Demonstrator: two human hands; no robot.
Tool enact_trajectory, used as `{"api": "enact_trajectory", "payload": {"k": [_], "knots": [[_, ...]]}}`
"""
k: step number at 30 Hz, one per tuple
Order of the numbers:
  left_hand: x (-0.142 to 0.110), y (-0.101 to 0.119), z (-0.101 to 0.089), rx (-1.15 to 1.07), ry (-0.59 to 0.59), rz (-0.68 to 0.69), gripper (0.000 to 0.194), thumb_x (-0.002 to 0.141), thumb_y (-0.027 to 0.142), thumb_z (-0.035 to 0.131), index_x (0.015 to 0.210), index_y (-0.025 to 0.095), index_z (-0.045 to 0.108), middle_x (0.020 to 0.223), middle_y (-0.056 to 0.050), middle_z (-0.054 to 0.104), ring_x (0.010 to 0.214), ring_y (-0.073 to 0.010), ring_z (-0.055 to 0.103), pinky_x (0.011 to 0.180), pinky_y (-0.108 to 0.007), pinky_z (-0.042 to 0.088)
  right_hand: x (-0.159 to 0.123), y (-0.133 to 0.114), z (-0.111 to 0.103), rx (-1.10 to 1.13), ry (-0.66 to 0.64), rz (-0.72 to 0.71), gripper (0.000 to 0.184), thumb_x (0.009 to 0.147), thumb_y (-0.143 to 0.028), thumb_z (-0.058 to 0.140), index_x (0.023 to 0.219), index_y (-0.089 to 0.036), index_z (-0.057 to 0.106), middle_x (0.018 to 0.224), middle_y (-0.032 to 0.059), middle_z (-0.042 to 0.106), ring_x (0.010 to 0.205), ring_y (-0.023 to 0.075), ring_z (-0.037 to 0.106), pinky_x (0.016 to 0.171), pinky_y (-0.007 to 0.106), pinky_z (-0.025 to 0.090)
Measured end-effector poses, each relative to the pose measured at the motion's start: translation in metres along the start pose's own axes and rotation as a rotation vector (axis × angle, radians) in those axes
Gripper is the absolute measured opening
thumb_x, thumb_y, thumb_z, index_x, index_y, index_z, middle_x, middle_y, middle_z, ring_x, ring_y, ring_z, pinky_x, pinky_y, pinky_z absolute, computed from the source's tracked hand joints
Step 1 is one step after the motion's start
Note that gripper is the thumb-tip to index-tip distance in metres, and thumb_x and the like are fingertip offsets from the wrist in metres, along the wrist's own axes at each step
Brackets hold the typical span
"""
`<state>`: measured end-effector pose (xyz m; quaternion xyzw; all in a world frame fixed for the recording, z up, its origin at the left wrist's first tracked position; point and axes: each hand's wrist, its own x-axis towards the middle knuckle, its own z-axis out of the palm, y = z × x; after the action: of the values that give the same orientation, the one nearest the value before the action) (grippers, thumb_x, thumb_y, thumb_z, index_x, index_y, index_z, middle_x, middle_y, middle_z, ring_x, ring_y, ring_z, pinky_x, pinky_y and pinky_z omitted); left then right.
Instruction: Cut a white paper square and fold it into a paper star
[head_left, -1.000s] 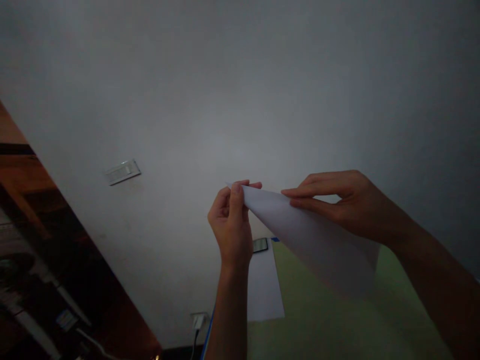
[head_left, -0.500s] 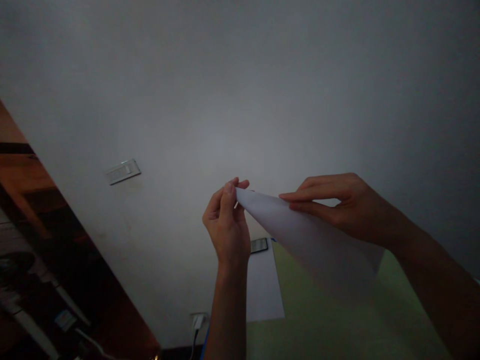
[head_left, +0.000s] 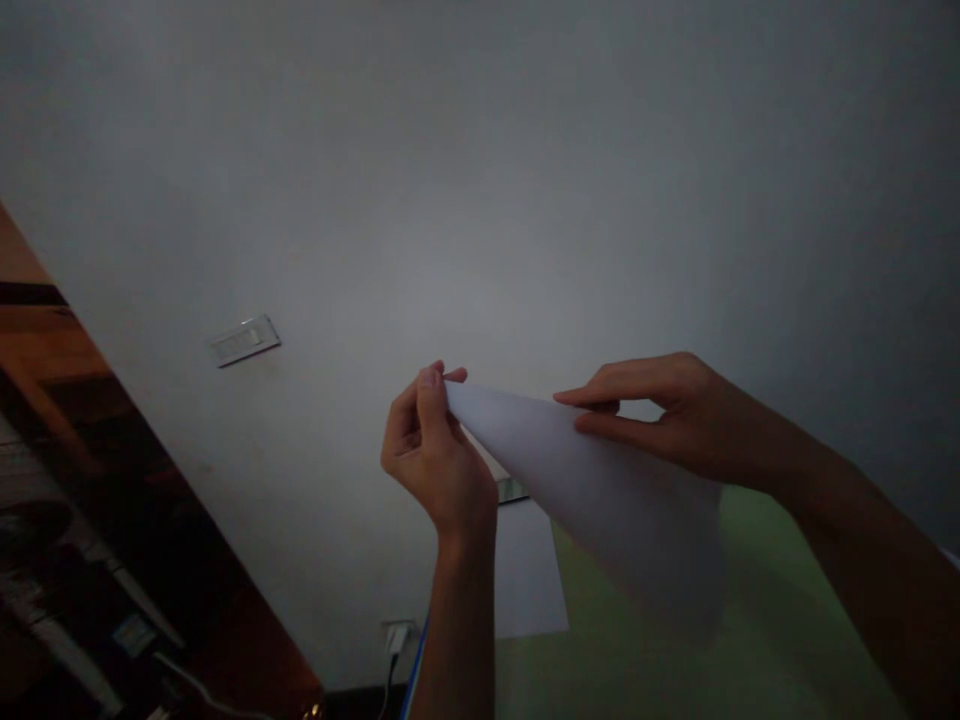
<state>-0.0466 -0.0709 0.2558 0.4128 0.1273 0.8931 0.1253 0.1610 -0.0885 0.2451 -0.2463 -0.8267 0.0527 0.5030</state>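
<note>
A white sheet of paper (head_left: 600, 490) hangs in the air between my two hands, curved and narrowing to a point at its left end. My left hand (head_left: 435, 440) pinches that pointed corner between thumb and fingers. Along the upper edge, my right hand (head_left: 660, 410) holds the paper with its thumb in front and fingers behind. The paper's lower right part droops and looks blurred. Under the hands, another white sheet (head_left: 531, 575) lies on the green tabletop (head_left: 637, 670), partly covered by my left forearm.
Behind the hands rises a pale wall with a switch plate (head_left: 246, 341) at left. Lower down, a white plug (head_left: 400, 637) with a dark cable sits in a wall socket. A small dark-edged object (head_left: 513, 491) lies at the lying sheet's far edge. Reddish-brown furniture (head_left: 187, 540) slants along the left.
My left hand has moved a little left with the paper's corner. The held sheet's lower right part has swung left, uncovering more green tabletop.
</note>
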Motion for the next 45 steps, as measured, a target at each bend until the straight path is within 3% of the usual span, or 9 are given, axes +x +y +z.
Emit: {"api": "enact_trajectory", "payload": {"k": [9, 23, 34, 45], "knots": [[0.012, -0.008, -0.003, 0.018, 0.104, 0.039, 0.012, 0.085, 0.030, 0.083, 0.082, 0.019, 0.079, 0.084, -0.001, 0.078, 0.079, -0.0138, 0.075, 0.071, -0.025, 0.055, -0.002, 0.012, -0.005, -0.010, -0.072, -0.076, 0.026, 0.101, -0.029, 0.067, 0.122, -0.025, 0.082, 0.107, 0.0021, 0.083, 0.093, 0.0173, 0.076, 0.081, 0.028, 0.057], [0.016, -0.011, -0.005, 0.071, 0.124, 0.094, 0.014, 0.085, 0.032, 0.081, 0.082, 0.019, 0.076, 0.088, -0.001, 0.077, 0.082, -0.0152, 0.074, 0.074, -0.027, 0.057, -0.003, 0.017, -0.007, 0.009, 0.012, -0.006, 0.024, 0.097, -0.042, 0.074, 0.111, -0.027, 0.085, 0.102, 0.0024, 0.084, 0.089, 0.0215, 0.077, 0.079, 0.034, 0.059], [0.016, -0.013, -0.008, 0.048, 0.060, 0.085, 0.013, 0.085, 0.033, 0.083, 0.087, 0.020, 0.080, 0.088, -0.002, 0.079, 0.083, -0.0152, 0.076, 0.072, -0.026, 0.058, -0.004, 0.016, -0.006, -0.031, 0.074, -0.010, 0.019, 0.096, -0.036, 0.077, 0.109, -0.025, 0.085, 0.095, 0.0009, 0.083, 0.083, 0.0176, 0.074, 0.076, 0.030, 0.056], [0.016, -0.011, -0.009, 0.104, 0.076, 0.079, 0.015, 0.085, 0.034, 0.084, 0.086, 0.020, 0.079, 0.091, -0.002, 0.079, 0.081, -0.0159, 0.077, 0.073, -0.028, 0.061, -0.004, 0.017, -0.007, -0.014, 0.037, 0.014, 0.019, 0.097, -0.039, 0.075, 0.108, -0.028, 0.085, 0.097, 0.0012, 0.083, 0.086, 0.0191, 0.076, 0.078, 0.032, 0.057]]}}
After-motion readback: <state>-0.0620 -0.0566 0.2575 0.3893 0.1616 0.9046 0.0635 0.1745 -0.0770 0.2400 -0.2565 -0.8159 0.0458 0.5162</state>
